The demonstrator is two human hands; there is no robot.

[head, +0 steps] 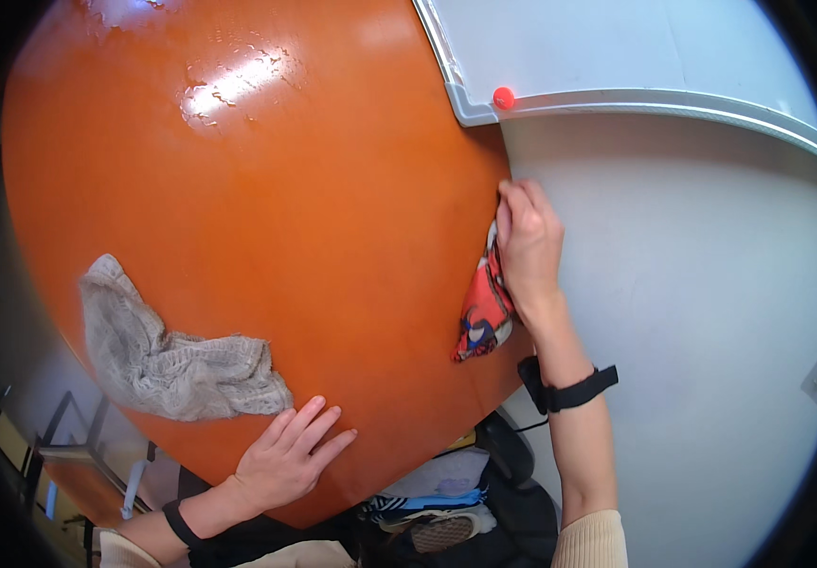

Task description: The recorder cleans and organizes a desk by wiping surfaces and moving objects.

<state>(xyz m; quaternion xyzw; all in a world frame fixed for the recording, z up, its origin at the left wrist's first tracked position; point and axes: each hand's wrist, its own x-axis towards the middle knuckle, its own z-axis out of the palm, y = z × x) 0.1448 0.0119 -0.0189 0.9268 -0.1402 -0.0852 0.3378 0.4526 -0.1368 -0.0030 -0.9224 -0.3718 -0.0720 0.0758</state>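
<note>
My left hand (287,458) rests flat on the orange tabletop (323,213), fingers spread, its fingertips beside a crumpled grey gauzy cloth (181,369). At the table's right edge, by the wall, my right hand (530,227) has its fingers closed on a red patterned cloth (486,305) with white, black and blue parts. That cloth hangs from beneath the palm down onto the tabletop. Its upper end is hidden under the fingers. Wet patches (238,85) glisten at the far end of the table.
A whiteboard (628,50) with a metal frame and a red round magnet (503,98) is at the upper right. A pale wall (671,284) borders the table. Folded fabrics (437,490) lie below the near edge, and a metal-framed piece of furniture (81,468) stands lower left.
</note>
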